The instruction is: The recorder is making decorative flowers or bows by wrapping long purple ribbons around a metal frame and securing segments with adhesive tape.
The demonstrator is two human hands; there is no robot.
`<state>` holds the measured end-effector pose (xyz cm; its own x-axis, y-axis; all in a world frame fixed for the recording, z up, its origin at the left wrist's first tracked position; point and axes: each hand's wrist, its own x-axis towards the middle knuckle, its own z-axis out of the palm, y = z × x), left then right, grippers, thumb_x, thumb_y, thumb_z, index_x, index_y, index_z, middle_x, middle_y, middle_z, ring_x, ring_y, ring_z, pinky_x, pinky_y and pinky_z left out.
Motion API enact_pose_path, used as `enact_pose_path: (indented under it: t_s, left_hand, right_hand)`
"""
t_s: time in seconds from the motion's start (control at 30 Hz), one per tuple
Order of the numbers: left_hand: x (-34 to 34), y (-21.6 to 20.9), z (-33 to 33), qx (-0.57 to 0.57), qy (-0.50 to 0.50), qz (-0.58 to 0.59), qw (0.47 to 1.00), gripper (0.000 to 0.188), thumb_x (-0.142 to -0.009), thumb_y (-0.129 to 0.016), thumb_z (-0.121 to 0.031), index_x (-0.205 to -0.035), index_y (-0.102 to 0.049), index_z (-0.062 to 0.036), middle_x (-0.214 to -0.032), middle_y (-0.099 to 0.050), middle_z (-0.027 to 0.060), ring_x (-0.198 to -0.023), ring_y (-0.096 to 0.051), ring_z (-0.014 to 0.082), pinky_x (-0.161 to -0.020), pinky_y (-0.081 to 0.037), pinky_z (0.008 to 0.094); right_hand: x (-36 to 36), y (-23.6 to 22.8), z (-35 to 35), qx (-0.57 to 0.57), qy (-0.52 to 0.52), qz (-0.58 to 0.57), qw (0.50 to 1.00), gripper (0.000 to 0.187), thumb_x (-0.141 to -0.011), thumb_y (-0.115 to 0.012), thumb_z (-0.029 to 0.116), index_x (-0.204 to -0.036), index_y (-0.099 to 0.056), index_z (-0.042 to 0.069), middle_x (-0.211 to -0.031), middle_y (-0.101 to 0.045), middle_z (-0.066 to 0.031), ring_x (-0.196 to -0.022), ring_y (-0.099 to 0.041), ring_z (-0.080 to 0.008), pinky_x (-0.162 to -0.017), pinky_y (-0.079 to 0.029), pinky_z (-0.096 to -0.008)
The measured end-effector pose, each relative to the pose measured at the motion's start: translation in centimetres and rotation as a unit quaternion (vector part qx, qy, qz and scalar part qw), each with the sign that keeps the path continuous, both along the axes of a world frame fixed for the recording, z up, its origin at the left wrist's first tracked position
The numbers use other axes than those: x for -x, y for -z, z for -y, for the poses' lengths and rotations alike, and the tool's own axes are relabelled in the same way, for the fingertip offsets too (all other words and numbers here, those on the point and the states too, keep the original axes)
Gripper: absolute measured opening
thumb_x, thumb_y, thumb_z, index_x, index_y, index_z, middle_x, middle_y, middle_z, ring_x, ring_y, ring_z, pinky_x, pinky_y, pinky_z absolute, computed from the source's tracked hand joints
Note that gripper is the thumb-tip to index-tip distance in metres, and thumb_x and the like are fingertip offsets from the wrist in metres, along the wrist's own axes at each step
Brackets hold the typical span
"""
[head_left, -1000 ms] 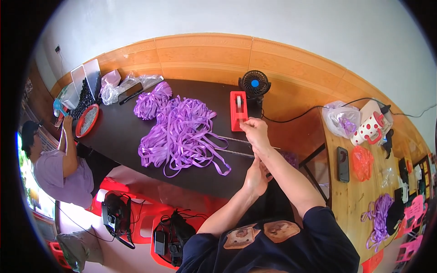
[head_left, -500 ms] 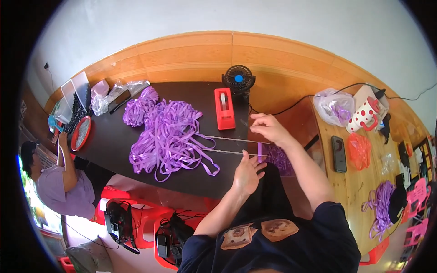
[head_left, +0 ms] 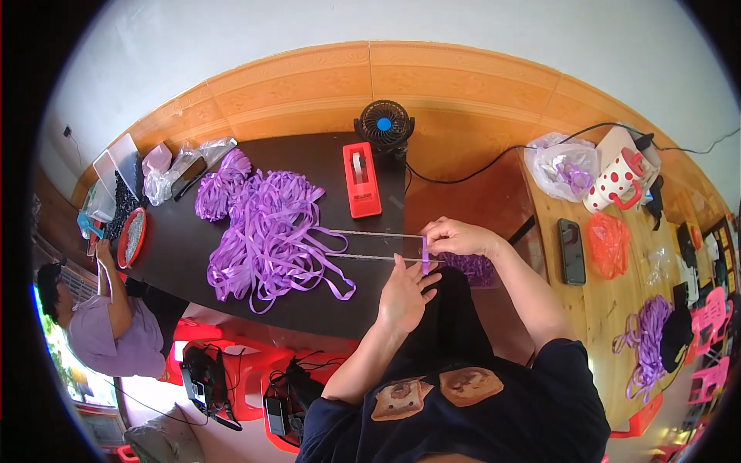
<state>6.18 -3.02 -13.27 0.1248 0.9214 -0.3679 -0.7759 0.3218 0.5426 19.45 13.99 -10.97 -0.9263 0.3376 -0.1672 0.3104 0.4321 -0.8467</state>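
Two thin metal rods (head_left: 374, 233) stick out side by side past the right end of the dark table (head_left: 301, 312). A narrow band of purple ribbon (head_left: 425, 265) spans both rods near their outer ends. My right hand (head_left: 461, 236) has its fingertips pinched on the ribbon at the far rod. Below the near rod, my left hand (head_left: 404, 299) is palm up with fingers spread beside the ribbon; whether they touch it is unclear. A big loose heap of purple ribbon (head_left: 266, 231) lies on the table to the left of the rods.
Behind the rods stand a red tape dispenser (head_left: 363, 197) and a black fan (head_left: 384, 126). Purple pieces (head_left: 469, 270) lie below my right hand. A wooden table (head_left: 575, 324) at right holds a phone (head_left: 571, 251) and dotted tumbler (head_left: 615, 181). Another person (head_left: 116, 332) works at far left.
My right hand has come down from above the far rod onto the ribbon, its fingers closing there. My left hand stays spread below the near rod. The whole view has shifted slightly.
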Motion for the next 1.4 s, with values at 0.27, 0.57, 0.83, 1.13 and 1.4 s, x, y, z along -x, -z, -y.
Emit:
enact_pose_path:
  t_s: [0.27,0.57,0.83,1.13,1.4]
  left_hand:
    - [0.0,-0.3,0.0,0.001,0.001,-0.007,1.000,0.073,-0.096,-0.023,-0.060,-0.133,-0.042,-0.0007,-0.128,-0.048,0.0089,-0.117,-0.043,0.0250,-0.096,-0.028,0.0385]
    - [-0.1,-0.2,-0.1,-0.001,-0.001,0.001,1.000,0.073,-0.095,-0.024,-0.061,-0.133,-0.042,-0.0004,-0.126,-0.049,0.0084,-0.117,-0.043,0.0243,-0.096,-0.027,0.0384]
    - [-0.2,-0.9,-0.1,0.008,-0.006,0.022,1.000,0.074,-0.095,-0.023,-0.062,-0.130,-0.043,-0.0002,-0.125,-0.050,0.0082,-0.116,-0.044,0.0242,-0.096,-0.027,0.0388]
    - [-0.1,-0.4,-0.1,-0.006,0.005,0.028,1.000,0.069,-0.095,-0.026,-0.060,-0.127,-0.046,-0.0021,-0.119,-0.051,0.0069,-0.115,-0.045,0.0227,-0.100,-0.024,0.0421]
    - [-0.3,-1.2,0.0,-0.009,0.010,0.014,1.000,0.068,-0.095,-0.027,-0.058,-0.129,-0.045,-0.0021,-0.122,-0.052,0.0074,-0.115,-0.046,0.0239,-0.096,-0.027,0.0392]
  right_hand:
    - [0.0,0.3,0.1,-0.022,0.024,-0.019,0.999,0.013,-0.083,-0.062,0.016,-0.076,-0.062,0.005,-0.100,-0.062,-0.0068,-0.102,-0.045,-0.0223,-0.092,-0.035,-0.0368]
    - [0.2,1.6,0.4,-0.063,0.092,-0.035,0.993,0.016,-0.080,-0.064,0.012,-0.066,-0.061,0.004,-0.085,-0.062,-0.0053,-0.092,-0.049,-0.0211,-0.086,-0.037,-0.0347]
    - [3.0,-1.7,3.0,-0.182,0.206,0.167,0.947,0.023,-0.066,-0.070,0.025,-0.057,-0.062,0.005,-0.067,-0.062,-0.0071,-0.085,-0.055,-0.0251,-0.074,-0.037,-0.0437]
    - [3.9,-1.3,7.5,-0.470,0.285,0.177,0.816,0.022,-0.067,-0.066,0.029,-0.059,-0.068,0.008,-0.069,-0.062,-0.0101,-0.086,-0.052,-0.0282,-0.067,-0.030,-0.0436]
    - [-0.5,4.3,6.2,-0.098,0.370,-0.118,0.916,0.026,-0.081,-0.070,0.027,-0.079,-0.066,0.002,-0.093,-0.066,-0.0103,-0.092,-0.058,-0.0183,-0.079,-0.042,-0.0367]
